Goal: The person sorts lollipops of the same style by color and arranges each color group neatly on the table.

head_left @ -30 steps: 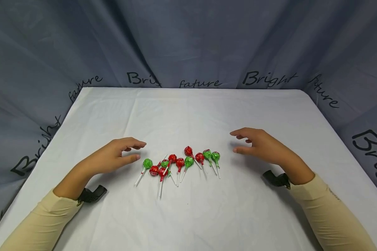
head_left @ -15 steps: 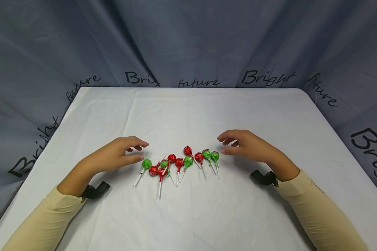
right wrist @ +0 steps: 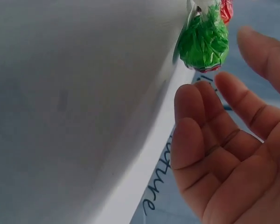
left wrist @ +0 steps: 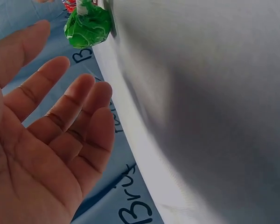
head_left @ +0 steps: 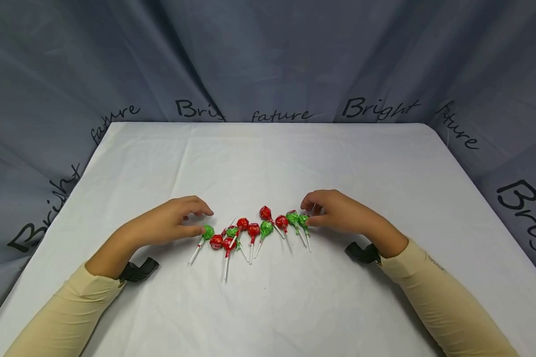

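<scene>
Red and green wrapped lollipops lie in a loose row on a white cloth. By the leftmost green lollipop (head_left: 208,232) is my left hand (head_left: 165,221), its thumb tip close to the candy head; the left wrist view shows relaxed, part-bent fingers with nothing between them. At the row's other end my right hand (head_left: 339,211) hovers beside the rightmost green lollipop (head_left: 303,221), thumb overlapping its edge in the head view. In the right wrist view that green lollipop (right wrist: 204,44) sits just beyond the loosely bent fingers, with nothing held.
Between the hands lie several more lollipops, among them a red one (head_left: 253,230) and a green one (head_left: 266,228), some sticks crossing. A white-covered table (head_left: 268,163) bears them. Grey curtains (head_left: 268,59) with black lettering hang behind and at both sides.
My right hand has moved left and slightly nearer me, from apart to beside the rightmost green lollipop. My left hand has shifted slightly right to the leftmost one. The lollipops lie as before.
</scene>
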The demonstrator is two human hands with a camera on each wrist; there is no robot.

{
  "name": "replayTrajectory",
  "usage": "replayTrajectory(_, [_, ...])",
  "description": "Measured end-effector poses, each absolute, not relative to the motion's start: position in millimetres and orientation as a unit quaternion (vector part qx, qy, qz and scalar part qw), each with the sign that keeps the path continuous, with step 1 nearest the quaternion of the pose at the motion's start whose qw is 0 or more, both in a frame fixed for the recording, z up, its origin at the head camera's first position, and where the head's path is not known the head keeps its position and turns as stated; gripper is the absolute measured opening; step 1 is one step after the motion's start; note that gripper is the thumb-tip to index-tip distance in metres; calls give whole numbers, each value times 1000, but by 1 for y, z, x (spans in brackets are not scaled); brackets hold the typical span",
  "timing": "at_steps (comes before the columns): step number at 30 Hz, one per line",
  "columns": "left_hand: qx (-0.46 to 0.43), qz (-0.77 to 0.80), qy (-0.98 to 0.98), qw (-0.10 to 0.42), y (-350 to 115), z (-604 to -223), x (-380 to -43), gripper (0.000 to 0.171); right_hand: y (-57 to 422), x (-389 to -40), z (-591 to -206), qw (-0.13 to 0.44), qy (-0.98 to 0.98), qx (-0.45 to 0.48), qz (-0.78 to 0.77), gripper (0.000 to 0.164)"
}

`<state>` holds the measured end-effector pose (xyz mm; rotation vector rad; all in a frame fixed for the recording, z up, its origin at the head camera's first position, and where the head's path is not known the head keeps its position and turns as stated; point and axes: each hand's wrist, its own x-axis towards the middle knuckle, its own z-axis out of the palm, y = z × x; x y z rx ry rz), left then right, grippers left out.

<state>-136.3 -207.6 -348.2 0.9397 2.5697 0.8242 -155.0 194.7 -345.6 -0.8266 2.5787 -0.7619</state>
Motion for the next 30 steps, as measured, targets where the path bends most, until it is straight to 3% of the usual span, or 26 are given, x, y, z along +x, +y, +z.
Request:
replayTrajectory(12, [330, 266, 889, 173, -206, -350, -137, 28, 189, -156, -351, 152, 910, -301, -244, 18])
replayTrajectory(30, [334, 258, 889, 175, -199, -353, -139, 19, 183, -157, -351, 163, 906, -318, -226, 16])
